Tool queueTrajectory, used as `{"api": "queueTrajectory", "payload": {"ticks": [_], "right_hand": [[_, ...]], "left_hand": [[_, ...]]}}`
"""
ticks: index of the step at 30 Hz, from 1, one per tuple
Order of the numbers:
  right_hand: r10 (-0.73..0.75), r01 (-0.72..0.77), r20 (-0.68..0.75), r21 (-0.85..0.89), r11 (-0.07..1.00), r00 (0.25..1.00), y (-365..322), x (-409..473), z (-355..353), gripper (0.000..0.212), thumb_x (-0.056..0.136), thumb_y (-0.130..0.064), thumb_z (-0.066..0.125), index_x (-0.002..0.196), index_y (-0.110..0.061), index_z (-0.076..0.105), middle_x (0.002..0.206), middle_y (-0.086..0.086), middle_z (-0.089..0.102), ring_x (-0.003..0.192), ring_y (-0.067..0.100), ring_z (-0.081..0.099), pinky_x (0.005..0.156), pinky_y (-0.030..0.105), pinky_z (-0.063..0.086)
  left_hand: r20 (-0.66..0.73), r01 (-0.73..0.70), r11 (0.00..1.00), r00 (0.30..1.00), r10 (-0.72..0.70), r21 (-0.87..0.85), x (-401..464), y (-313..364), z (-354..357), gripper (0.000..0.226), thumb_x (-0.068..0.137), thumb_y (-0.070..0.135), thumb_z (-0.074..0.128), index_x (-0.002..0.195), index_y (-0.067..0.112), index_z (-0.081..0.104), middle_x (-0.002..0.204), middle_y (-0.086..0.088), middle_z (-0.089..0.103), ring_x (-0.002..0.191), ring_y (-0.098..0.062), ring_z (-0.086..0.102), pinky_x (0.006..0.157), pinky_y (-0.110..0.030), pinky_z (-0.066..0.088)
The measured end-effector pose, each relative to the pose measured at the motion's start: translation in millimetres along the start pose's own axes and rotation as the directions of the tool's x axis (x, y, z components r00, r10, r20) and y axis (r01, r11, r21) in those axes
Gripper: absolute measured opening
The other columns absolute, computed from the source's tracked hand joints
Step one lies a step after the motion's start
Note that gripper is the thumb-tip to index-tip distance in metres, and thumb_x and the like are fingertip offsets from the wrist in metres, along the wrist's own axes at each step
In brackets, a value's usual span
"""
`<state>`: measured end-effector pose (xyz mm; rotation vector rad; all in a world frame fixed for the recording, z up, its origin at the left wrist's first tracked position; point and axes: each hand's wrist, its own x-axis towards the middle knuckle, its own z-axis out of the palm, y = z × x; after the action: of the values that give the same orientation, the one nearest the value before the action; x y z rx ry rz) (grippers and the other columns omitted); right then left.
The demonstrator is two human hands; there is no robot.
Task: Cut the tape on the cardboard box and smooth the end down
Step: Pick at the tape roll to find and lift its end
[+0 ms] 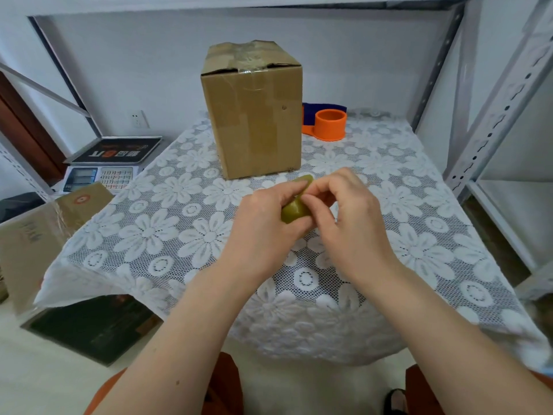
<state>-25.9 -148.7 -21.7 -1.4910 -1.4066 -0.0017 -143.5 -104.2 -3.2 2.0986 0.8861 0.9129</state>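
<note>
Two hands meet just in front of the cardboard box [253, 115]: the left hand [263, 223] grips an olive-green tape roll [294, 205], the right hand [350, 211] pinches its edge. Behind the box, right, sits an orange dispenser [329, 124].

- Left hand [263, 232] and right hand [350, 217]: bare, no rings or watch.
- Forearms: bare, no sleeves showing.
- Orange clothing [221, 387] covers the lap.
</note>
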Motion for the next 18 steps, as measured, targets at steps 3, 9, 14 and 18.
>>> {"api": "queueTrajectory", "payload": {"ticks": [3,9,14,18], "right_hand": [[-0.059,0.061,0.069,-0.028,0.998,0.996,2.5,0.2,-0.2,0.006,0.089,-0.012,0.053,0.083,-0.010,0.055,0.085,-0.006,0.047,0.080,0.012,0.046,0.072,0.012,0.036],[-0.122,0.113,0.164,0.065,0.992,0.979,5.2,3.4,-9.3,0.010,0.088,-0.009,0.053,0.081,-0.016,0.052,0.083,-0.007,0.047,0.080,0.009,0.048,0.074,0.014,0.037],[-0.136,0.132,0.089,0.054,0.990,0.987,7.8,4.1,-11.6,0.005,0.087,-0.009,0.056,0.083,-0.010,0.057,0.086,0.001,0.053,0.080,0.017,0.053,0.073,0.031,0.046],[-0.182,0.180,0.050,0.042,0.983,0.982,9.0,5.4,-14.2,0.005,0.088,-0.004,0.057,0.084,-0.007,0.057,0.086,0.000,0.053,0.079,0.015,0.052,0.072,0.028,0.045]], "left_hand": [[0.037,-0.020,1.000,0.999,0.021,-0.019,0.4,-0.4,-4.1,0.033,0.073,0.006,0.072,0.101,0.023,0.075,0.087,0.007,0.075,0.081,-0.006,0.065,0.070,-0.017,0.049],[0.088,0.051,0.990,0.995,-0.040,-0.128,0.0,1.0,-10.6,0.040,0.074,0.005,0.075,0.106,0.029,0.073,0.089,0.016,0.074,0.079,0.004,0.066,0.068,-0.008,0.048],[0.203,0.109,0.985,0.976,-0.081,-0.130,2.8,0.6,-19.0,0.047,0.073,0.007,0.079,0.115,0.024,0.069,0.098,0.013,0.073,0.084,0.005,0.067,0.077,-0.012,0.050],[0.181,0.168,0.959,0.975,-0.128,-0.227,3.5,-2.2,-22.9,0.059,0.070,0.005,0.081,0.123,0.022,0.063,0.087,0.004,0.075,0.074,-0.006,0.069,0.074,-0.018,0.054]]}}
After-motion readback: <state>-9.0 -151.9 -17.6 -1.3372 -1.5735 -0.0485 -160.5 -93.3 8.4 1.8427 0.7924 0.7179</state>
